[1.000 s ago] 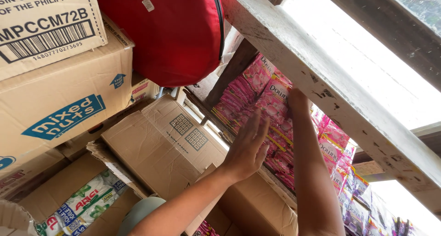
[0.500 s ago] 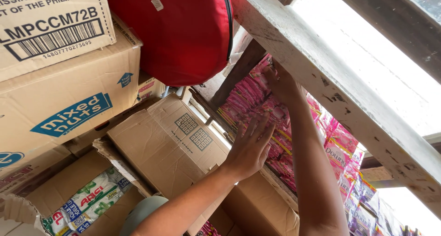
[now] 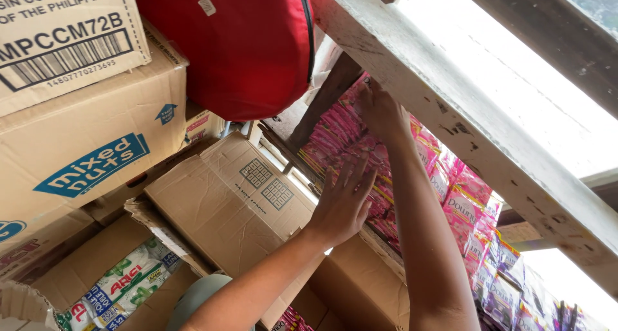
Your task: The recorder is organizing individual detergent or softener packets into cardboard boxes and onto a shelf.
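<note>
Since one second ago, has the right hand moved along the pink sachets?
Yes. The right hand has slid up the pink sachets, toward the red bag, staying beside the white beam.

The sachets (image 3: pixel 351 134) under the hands are bright pink, with magenta and white print; further along the row they turn purple. The bag (image 3: pixel 238 44) above is plain red with a dark zip line. The boxes (image 3: pixel 225 202) are brown cardboard, one with a blue label, another with black square patterns. The packets (image 3: pixel 122 286) in the open box are green, white and red. The beam (image 3: pixel 463 131) is chipped white paint.
</note>
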